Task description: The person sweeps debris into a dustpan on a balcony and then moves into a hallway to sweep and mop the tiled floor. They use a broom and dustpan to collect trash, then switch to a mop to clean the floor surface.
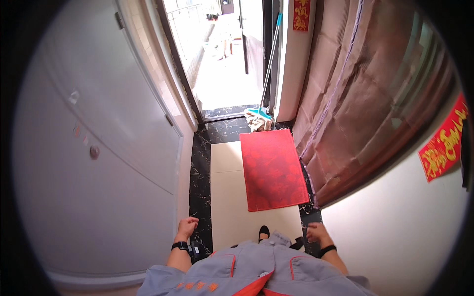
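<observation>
My left hand (188,226) hangs at my side with its fingers curled and nothing seen in it, close to the edge of the black marble floor border. On the other side, my right hand (315,232) is also loosely curled and appears empty, near the dark border by the white wall. Both wrists wear black bands. Between and ahead of them a red doormat (274,170) lies on the cream floor tiles. Beyond the mat, a mop with a turquoise head (258,117) and a long pole leans in the doorway corner.
A grey door (111,177) stands at the left. Brown sheeting (333,103) covers the right side, beside a red banner with writing (442,151). Ahead, an open door (253,40) stands past a raised threshold (229,113); a person (222,37) shows faintly in the glare.
</observation>
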Tool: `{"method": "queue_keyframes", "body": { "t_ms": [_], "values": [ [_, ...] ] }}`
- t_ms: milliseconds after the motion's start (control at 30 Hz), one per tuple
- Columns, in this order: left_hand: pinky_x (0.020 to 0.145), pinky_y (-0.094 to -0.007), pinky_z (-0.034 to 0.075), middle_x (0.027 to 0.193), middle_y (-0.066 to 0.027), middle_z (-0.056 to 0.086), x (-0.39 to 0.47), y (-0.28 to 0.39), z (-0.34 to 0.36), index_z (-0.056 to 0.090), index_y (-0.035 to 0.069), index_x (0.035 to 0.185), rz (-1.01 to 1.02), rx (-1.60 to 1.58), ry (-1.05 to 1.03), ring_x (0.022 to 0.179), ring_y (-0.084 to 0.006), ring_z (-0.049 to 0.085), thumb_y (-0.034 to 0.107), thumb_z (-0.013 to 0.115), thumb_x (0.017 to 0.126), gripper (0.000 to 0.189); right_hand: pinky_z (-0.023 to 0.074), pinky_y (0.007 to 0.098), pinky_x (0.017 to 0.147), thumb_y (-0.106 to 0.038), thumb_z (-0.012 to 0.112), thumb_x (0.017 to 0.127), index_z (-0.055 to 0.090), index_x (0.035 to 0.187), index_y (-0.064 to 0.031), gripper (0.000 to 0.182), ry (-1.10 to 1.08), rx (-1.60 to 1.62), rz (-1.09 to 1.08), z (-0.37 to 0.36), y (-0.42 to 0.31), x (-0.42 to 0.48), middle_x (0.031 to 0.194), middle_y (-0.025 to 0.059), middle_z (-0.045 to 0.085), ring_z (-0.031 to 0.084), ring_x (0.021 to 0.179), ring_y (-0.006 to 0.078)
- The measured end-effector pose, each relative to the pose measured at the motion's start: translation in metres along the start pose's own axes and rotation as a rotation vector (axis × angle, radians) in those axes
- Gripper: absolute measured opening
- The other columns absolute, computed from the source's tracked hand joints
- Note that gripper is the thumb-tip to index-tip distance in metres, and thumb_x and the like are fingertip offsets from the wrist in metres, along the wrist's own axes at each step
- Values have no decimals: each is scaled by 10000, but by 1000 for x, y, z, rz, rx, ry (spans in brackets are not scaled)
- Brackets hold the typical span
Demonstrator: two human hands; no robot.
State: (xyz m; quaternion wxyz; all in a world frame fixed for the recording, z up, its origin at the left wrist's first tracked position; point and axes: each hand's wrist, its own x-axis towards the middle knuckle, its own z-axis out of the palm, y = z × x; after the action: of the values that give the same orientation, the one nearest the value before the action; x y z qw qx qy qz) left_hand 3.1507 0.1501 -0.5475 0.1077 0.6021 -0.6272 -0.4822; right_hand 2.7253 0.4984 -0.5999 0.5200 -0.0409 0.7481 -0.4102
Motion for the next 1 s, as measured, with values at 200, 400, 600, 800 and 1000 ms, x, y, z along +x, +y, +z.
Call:
{"method": "queue_keyframes", "body": {
  "t_ms": [200, 400, 600, 800, 1000],
  "values": [
    [459, -248, 428, 659, -36, 585, 0, -57, -55, 628, 56, 848, -483, 1, 122, 547, -118, 547, 103, 509, 796, 138, 413, 239, 424, -70, 533, 775, 579, 959, -7, 199, -76, -254, -568, 5, -128, 132, 584, 13, 518, 501, 486, 98],
    [440, -252, 419, 659, -45, 569, 11, -29, -59, 608, 55, 878, -643, -126, 232, 525, -135, 529, 30, 434, 775, 204, 465, 242, 509, -105, 567, 750, 544, 1092, 18, 364, -185, -235, -394, 41, -275, 157, 706, 61, 605, 563, 589, 100],
    [517, -248, 429, 667, -11, 582, 169, 50, -65, 642, 59, 831, -271, -30, 202, 585, -98, 526, 66, 467, 801, 177, 485, 238, 506, -100, 580, 761, 530, 1126, -4, 380, -277, -217, -208, 42, -345, 211, 801, 76, 606, 573, 621, 110],
    [624, -213, 424, 773, -13, 602, 250, 274, -58, 619, 18, 948, 55, -12, 272, 712, -81, 540, 95, 501, 838, 179, 491, 242, 503, -101, 584, 755, 529, 1130, -12, 390, -237, -230, -208, 38, -433, 289, 849, 89, 608, 581, 632, 116],
    [706, -211, 432, 840, -23, 605, 266, 374, -61, 612, 2, 961, 158, -49, 431, 786, -95, 550, 60, 498, 845, 173, 500, 263, 519, -80, 619, 742, 496, 1138, 24, 428, -249, -128, -282, 53, -543, 422, 876, 103, 597, 585, 632, 144]
  ]
}}
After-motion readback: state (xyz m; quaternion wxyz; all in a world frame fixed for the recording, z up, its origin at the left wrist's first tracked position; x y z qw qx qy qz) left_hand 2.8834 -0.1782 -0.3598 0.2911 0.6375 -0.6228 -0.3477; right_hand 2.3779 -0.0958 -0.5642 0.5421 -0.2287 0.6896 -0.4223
